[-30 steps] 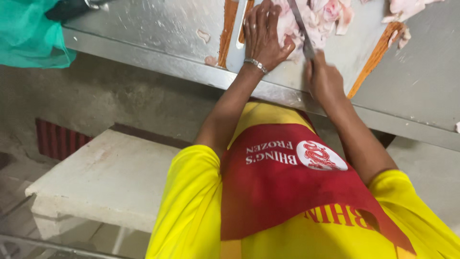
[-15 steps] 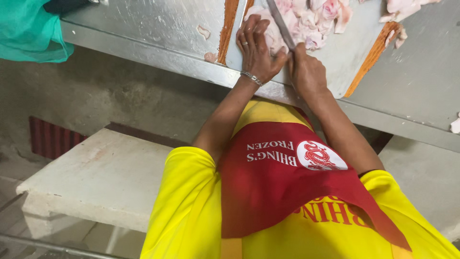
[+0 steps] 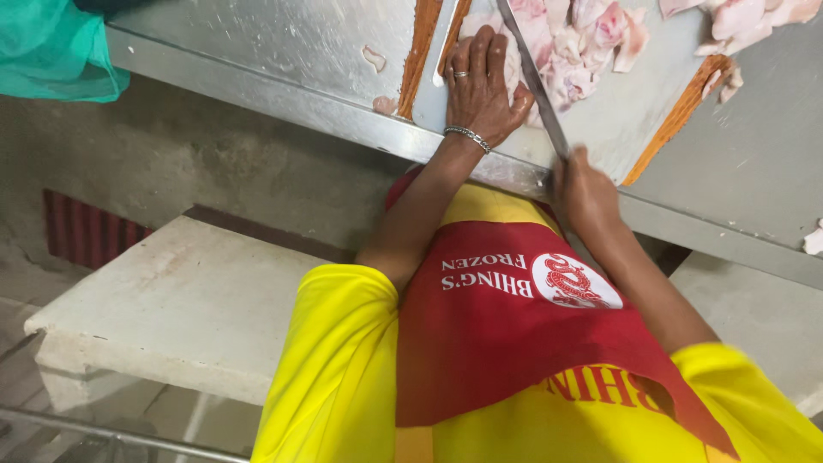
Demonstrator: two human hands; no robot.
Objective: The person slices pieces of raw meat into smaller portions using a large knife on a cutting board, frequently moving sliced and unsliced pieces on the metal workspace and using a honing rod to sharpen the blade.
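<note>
My left hand [image 3: 480,86], with a ring and a silver bracelet, lies flat on pale raw chicken pieces [image 3: 583,47] on a white cutting board [image 3: 634,111] with orange edges. My right hand [image 3: 585,187] is at the near edge of the steel table [image 3: 283,90], closed round the handle of a long knife [image 3: 533,81]. The blade runs away from me across the board, just right of my left thumb. I wear a yellow shirt and a red apron.
More chicken [image 3: 746,21] lies at the board's far right. Small scraps [image 3: 374,58] sit on the steel top. A teal net [image 3: 51,51] hangs at the upper left. A concrete bench [image 3: 171,309] stands below the table on the left.
My right hand has drawn back toward the table's near edge with the knife, sliding the blade along the board. My left hand stays pressed on the chicken.
</note>
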